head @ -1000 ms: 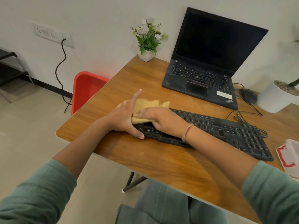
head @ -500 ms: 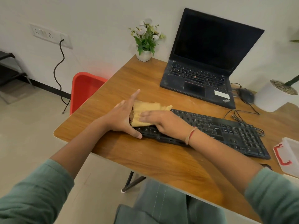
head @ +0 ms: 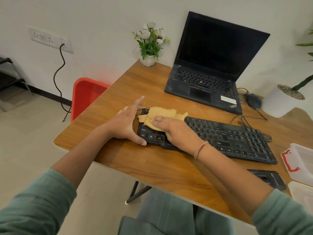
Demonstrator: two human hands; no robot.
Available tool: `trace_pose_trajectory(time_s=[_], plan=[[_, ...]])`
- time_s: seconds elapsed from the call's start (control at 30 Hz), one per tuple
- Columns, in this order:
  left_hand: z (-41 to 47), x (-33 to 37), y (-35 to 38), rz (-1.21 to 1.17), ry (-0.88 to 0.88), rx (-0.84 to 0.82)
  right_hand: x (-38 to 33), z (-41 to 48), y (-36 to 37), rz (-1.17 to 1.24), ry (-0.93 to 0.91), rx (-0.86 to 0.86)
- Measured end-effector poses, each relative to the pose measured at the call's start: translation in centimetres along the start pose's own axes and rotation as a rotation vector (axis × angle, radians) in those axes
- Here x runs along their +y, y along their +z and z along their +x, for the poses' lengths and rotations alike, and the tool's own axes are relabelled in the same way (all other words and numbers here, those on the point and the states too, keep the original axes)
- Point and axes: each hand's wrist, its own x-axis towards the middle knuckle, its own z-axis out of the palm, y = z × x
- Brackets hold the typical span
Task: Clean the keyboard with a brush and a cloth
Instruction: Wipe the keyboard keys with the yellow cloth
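A black keyboard (head: pixel 228 138) lies across the wooden table (head: pixel 152 167). A crumpled yellow cloth (head: pixel 162 113) covers the keys at its left end. My right hand (head: pixel 174 131) lies flat on the cloth and presses it onto the keys. My left hand (head: pixel 125 122) braces the keyboard's left end, with its thumb at the front corner and its straight fingers along the far corner. No brush is in view.
An open black laptop (head: pixel 203 85) stands behind the keyboard, with a mouse (head: pixel 253 100) and cables to its right. A small flower pot (head: pixel 149 60), a white planter (head: pixel 279 102), a clear box with a red handle (head: pixel 301 160), a flat black object (head: pixel 267 178) and a red chair (head: pixel 86 95) surround the work area.
My right hand has slid the cloth slightly right, away from my left palm, and more of the bottom-left keys show. My left hand keeps its hold on the keyboard's end.
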Motion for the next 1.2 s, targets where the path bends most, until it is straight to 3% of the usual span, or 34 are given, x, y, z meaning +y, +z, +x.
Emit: trace_pose_trajectory(time_s=[0.1, 0.27, 0.43, 0.57, 0.63, 0.8, 1.0, 1.13, 1.2], plan=[[0.0, -0.1, -0.1, -0.004, 0.002, -0.007, 0.0, -1.6, -0.6, -0.006, -0.063, -0.055], [0.0, -0.1, -0.2, -0.044, -0.001, -0.016, 4.4, -1.2, -1.2, -0.081, 0.265, 0.114], [0.0, -0.2, -0.1, -0.032, 0.004, -0.006, -1.0, -3.5, 0.3, 0.047, -0.014, -0.019], [0.0, -0.2, -0.2, -0.046, 0.001, -0.015, 4.5, -2.6, -1.4, -0.086, 0.252, 0.070], [0.0, -0.1, -0.1, -0.046, -0.002, -0.010, 4.0, -2.5, -1.5, -0.049, 0.309, 0.111], [0.1, -0.3, 0.0, -0.022, 0.001, -0.003, -2.3, -4.2, 0.7, 0.002, 0.005, 0.028], [0.0, -0.2, 0.0, -0.040, 0.004, -0.005, 3.1, -3.0, -1.0, -0.055, 0.301, 0.121], [0.1, -0.3, 0.0, -0.035, 0.005, -0.004, -0.8, -4.4, 0.1, 0.025, 0.088, 0.043], [0.1, -0.3, 0.0, -0.033, 0.007, -0.007, 1.0, -4.2, -0.4, -0.043, 0.110, 0.048]])
